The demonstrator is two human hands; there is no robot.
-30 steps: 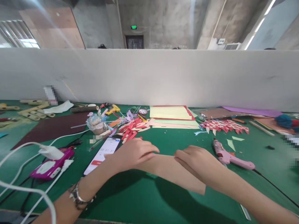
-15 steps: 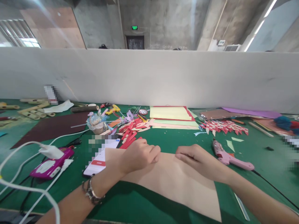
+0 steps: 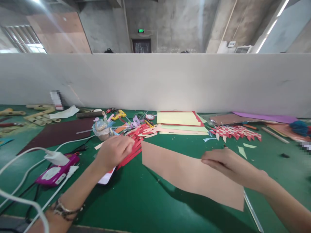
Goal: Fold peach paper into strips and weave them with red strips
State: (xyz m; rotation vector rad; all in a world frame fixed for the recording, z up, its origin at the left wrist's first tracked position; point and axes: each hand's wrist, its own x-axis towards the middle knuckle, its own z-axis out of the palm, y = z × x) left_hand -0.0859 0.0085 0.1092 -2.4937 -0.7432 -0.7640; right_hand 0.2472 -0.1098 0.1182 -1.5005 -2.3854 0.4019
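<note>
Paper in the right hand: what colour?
The paper is pinkish tan, seen best in the head view.

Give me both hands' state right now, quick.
Left hand: curled closed, apart from the tan sheet; any contents hidden.
Right hand: closed, holding the tan sheet by its far edge.

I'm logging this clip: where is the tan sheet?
In the head view, the tan sheet is just right of centre, its far edge in the right hand, over the green table.

The left hand [image 3: 114, 152] hides most of the phone [image 3: 106, 178].
</note>
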